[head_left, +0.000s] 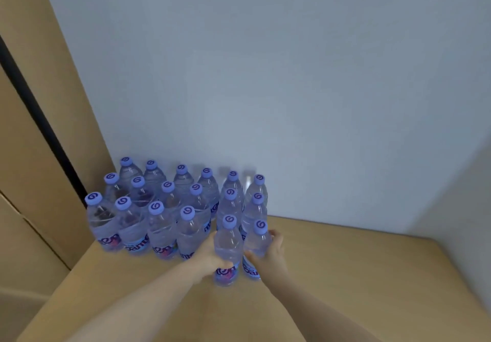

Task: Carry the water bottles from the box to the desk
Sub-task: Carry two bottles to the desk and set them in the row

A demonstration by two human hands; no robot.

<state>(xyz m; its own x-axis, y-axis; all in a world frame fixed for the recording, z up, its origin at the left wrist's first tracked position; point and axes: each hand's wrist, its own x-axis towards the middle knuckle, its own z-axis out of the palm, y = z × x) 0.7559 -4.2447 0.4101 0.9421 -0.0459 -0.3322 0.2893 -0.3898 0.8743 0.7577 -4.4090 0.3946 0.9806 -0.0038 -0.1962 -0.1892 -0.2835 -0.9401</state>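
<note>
Left hand: my left hand [210,258] grips one water bottle [228,248].
Right hand: my right hand [269,255] grips another bottle [256,243] (both upright on the wooden desk [358,275]).

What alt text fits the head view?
Two hands each hold an upright water bottle on a wooden desk: left hand on one bottle, right hand on its neighbour. Beside them, rows of capped bottles stand against a pale wall.
</note>
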